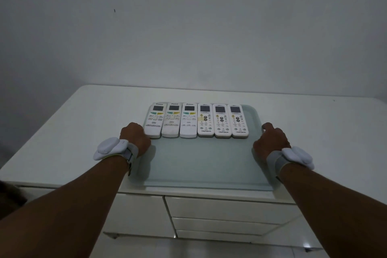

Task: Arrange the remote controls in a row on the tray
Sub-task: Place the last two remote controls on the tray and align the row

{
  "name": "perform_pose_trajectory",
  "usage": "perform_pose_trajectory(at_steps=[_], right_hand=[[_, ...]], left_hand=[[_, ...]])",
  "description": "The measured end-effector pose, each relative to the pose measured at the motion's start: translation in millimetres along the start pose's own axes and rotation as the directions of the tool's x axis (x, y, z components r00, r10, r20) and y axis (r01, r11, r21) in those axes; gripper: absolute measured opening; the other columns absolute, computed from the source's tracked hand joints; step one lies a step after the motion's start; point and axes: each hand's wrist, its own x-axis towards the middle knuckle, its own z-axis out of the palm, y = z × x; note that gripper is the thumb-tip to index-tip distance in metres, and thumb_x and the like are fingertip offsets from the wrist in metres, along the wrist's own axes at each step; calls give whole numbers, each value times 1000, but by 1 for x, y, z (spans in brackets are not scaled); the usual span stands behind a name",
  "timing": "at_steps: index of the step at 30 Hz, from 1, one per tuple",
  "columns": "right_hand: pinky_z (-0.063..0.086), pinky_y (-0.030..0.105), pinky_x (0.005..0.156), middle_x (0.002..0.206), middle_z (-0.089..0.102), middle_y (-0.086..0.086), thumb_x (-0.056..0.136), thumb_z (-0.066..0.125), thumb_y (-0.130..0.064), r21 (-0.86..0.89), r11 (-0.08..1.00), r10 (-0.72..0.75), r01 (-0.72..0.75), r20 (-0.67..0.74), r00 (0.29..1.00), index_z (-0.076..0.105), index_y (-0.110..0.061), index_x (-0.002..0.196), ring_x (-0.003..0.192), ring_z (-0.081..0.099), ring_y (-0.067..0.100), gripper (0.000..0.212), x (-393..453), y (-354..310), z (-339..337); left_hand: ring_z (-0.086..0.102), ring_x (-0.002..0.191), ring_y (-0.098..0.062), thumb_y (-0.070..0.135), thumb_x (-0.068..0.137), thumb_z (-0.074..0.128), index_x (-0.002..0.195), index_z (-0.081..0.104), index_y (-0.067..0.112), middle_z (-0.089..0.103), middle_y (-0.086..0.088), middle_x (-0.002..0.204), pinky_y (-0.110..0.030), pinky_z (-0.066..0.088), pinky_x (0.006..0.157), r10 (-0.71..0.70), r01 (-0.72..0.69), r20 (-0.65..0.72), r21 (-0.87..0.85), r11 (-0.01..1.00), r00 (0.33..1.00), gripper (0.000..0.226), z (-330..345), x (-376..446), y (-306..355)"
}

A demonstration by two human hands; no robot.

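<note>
Several white remote controls (pixel 198 120) lie side by side in one row across the far half of a pale green tray (pixel 201 161). The left ones have green and yellow buttons, the right ones round dark buttons. My left hand (pixel 135 138) grips the tray's left rim, right beside the leftmost remote (pixel 154 120). My right hand (pixel 271 139) grips the tray's right rim, apart from the rightmost remote (pixel 238 121). Both wrists carry white strapped devices.
The tray sits on a white cabinet top (pixel 88 123) with drawers (pixel 222 209) below its front edge. A plain grey wall (pixel 188 27) stands right behind the cabinet. A dark shape shows at the lower left edge of view.
</note>
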Motion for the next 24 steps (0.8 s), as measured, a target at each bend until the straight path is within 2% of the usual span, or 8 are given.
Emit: perform_pose_trajectory(at_steps=[8, 13, 17, 24], right_hand=[[45, 39, 90, 122, 53, 21, 79, 61, -17, 20, 998, 68, -68, -9, 998, 51, -10, 122, 113, 54, 39, 44, 19, 19, -8], [44, 38, 93, 126, 55, 21, 80, 60, -14, 49, 994, 99, -97, -26, 995, 54, -9, 122, 117, 53, 38, 42, 47, 38, -22], [43, 36, 98, 128, 58, 19, 80, 59, -11, 53, 997, 63, -62, -14, 998, 58, -9, 124, 122, 52, 35, 43, 76, 44, -28], [42, 35, 99, 131, 58, 18, 83, 58, -10, 52, 998, 24, -23, -18, 1000, 58, -7, 124, 123, 51, 35, 41, 106, 41, -30]], left_hand=[[61, 106, -37, 3, 84, 53, 101, 71, -4, 68, -21, 112, -31, 47, 86, 78, -78, -13, -44, 996, 997, 26, 7, 2, 28], [60, 105, -38, 1, 83, 54, 97, 70, -6, 68, -22, 109, -27, 36, 71, 137, -137, -4, -99, 986, 991, 23, 17, 8, 58], [58, 109, -37, 2, 83, 54, 101, 70, -4, 65, -22, 114, -31, 45, 86, 138, -138, -3, -124, 983, 990, 25, 23, 19, 80], [59, 110, -39, 1, 83, 57, 105, 69, -5, 66, -23, 116, -33, 47, 90, 83, -85, -17, -184, 979, 996, 26, 27, 38, 99]])
